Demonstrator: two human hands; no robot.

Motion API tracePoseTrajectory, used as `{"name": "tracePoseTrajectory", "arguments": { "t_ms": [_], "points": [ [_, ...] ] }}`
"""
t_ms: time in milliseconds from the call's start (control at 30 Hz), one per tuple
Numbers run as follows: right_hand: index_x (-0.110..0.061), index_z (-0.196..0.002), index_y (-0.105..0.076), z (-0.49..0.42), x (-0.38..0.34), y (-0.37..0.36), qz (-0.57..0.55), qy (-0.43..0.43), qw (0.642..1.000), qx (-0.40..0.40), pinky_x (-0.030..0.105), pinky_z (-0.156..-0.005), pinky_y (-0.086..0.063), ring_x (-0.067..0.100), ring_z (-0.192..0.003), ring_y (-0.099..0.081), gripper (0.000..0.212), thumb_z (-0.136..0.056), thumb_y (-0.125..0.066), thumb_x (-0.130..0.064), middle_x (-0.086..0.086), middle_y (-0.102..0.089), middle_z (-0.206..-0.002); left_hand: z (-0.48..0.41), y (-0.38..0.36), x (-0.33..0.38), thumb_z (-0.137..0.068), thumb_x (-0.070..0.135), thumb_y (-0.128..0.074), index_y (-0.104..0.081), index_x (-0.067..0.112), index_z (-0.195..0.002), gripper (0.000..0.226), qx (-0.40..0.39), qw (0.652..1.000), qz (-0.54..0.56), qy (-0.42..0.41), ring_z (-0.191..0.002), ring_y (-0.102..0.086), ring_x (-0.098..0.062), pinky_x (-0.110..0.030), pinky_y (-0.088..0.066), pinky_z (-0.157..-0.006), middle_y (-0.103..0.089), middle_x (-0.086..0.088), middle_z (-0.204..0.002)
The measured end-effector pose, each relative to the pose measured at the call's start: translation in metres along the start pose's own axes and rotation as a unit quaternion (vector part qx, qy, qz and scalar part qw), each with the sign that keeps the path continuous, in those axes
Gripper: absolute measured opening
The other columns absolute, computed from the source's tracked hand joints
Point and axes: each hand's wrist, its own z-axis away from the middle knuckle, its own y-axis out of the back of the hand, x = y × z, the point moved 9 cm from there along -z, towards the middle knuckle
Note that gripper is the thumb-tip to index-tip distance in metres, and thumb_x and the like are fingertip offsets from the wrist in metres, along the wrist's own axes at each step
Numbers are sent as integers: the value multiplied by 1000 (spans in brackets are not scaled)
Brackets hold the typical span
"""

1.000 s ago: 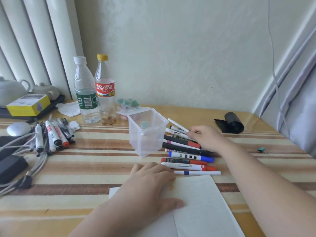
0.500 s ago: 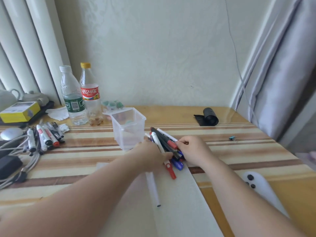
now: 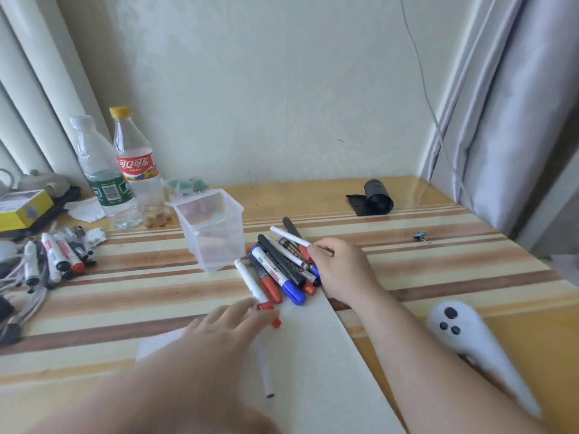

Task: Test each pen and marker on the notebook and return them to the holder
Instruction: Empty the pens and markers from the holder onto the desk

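A clear plastic holder [image 3: 210,228] stands empty on the striped table. Just right of it lies a pile of pens and markers [image 3: 283,266] with red, blue and black caps. My right hand [image 3: 343,269] rests against the pile's right side, its curled fingers pinching the end of a thin white pen [image 3: 289,236]. My left hand [image 3: 225,327], blurred, reaches with straight fingers and touches the red cap of a white marker [image 3: 250,283]. White notebook paper [image 3: 319,380] lies in front of the pile. On the paper lies another white pen [image 3: 265,372].
Two plastic bottles [image 3: 125,170] stand behind the holder. More markers [image 3: 59,253] lie at the left among grey cables [image 3: 22,296], near a yellow box [image 3: 22,208]. At the right are a black roll [image 3: 377,197], a binder clip [image 3: 419,236], a white controller [image 3: 470,336] and a curtain.
The pens went from a spread-out row to a tight pile. My left hand has drawn back from the pile toward the paper. The right hand stays at the pile's right side.
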Motion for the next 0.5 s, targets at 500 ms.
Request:
{"name": "tracePoseTrajectory", "arguments": {
  "t_ms": [500],
  "points": [
    [-21,-86,-72,13,-7,2,11,11,1000,-5,27,-52,-39,16,-61,-53,25,-101,-55,-33,8,-69,-76,-44,30,-29,-64,59,-86,-53,46,-118,64,234,941,245,14,-89,-57,4,-17,-45,-79,-45,22,-116]
  ]
}}
